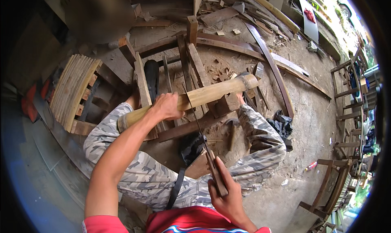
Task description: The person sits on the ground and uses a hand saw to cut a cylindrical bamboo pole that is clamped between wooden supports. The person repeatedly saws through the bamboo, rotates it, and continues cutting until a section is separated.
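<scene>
A thick bamboo pole [220, 91] lies slantwise across an upturned wooden frame [184, 129], between my knees. My left hand [166, 106] is closed over the pole, left of its middle, and presses it down. In my right hand [229, 189] is a saw [199, 129] with a straight wooden handle, its long thin blade seen nearly edge-on. That blade crosses the pole just right of my left hand. How deep it sits in the bamboo I cannot tell. A wooden block [227, 104] sits under the pole's right part.
To the left stands a small slatted stool [75, 94]. Long planks [271, 70] and wood scraps [220, 15] lie on the dirt floor ahead. A black plastic bag [280, 124] rests beside my right knee. Wooden chair frames [348, 111] line the right side.
</scene>
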A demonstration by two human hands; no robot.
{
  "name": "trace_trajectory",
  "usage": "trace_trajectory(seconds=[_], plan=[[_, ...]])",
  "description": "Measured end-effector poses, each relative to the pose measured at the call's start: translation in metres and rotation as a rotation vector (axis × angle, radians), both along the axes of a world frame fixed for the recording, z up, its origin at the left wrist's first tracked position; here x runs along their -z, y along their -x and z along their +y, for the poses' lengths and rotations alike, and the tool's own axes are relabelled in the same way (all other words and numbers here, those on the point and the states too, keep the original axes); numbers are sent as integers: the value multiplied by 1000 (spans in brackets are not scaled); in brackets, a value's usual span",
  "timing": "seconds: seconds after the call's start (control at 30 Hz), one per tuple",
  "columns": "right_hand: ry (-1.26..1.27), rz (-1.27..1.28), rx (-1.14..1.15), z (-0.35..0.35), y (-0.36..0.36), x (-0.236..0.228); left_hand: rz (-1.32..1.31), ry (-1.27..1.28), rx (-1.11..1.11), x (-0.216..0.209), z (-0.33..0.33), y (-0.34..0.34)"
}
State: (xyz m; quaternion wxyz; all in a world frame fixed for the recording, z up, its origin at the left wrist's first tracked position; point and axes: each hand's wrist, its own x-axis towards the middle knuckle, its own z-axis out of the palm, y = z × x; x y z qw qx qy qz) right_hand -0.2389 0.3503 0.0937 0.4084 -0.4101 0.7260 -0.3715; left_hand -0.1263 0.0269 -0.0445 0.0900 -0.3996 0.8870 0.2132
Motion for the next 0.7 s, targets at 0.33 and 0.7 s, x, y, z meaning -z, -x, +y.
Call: trace_trajectory(seconds=[0.33,0.7], plan=[[210,-25,59,-107,18,89,9,32,25,6,6,4],[282,-15,70,-110,3,92,19,131,14,7,2,0]])
